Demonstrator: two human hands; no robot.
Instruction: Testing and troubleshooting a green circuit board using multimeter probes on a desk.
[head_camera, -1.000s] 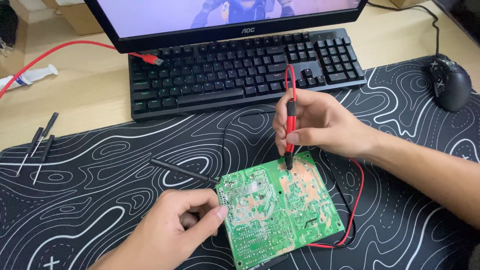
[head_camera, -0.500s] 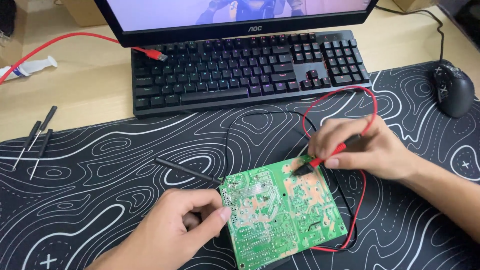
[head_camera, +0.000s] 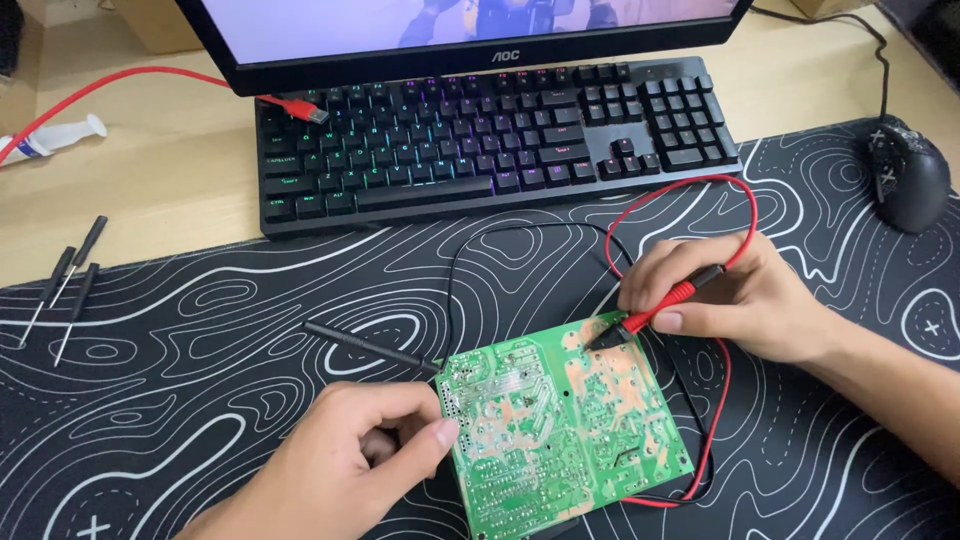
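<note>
a person's right hand (head_camera: 745, 300) pinches a red test probe (head_camera: 660, 308) low and slanted, its dark tip touching the solder side of a green circuit board (head_camera: 560, 430) near the board's upper right edge, while the left hand (head_camera: 345, 470) steadies the board's left edge, thumb pressed against it and fingers curled narrow beneath the palm. the board lies on a black desk mat (head_camera: 200, 400) patterned with white contour lines, between the two hands, its long axis running from upper left toward the lower right; the probe's long axis runs from the right hand down and leftward onto the board, so the right hand is the nearer to the contact point and the left hand sits well apart from it, across the board. a black probe (head_camera: 365, 345) lies loose on the mat, just above the left hand, its tip pointing at the board's upper left corner. a red lead (head_camera: 725, 210) loops behind the right hand and around the board's right side. a keyboard (head_camera: 490, 140), a monitor (head_camera: 470, 30), a mouse (head_camera: 908, 178) and small screwdrivers (head_camera: 65, 285) ring the mat. which pad the tip touches is too fine to make out; the board's lower edge is cut off and whether the curled left fingers hold anything is hidden.
</note>
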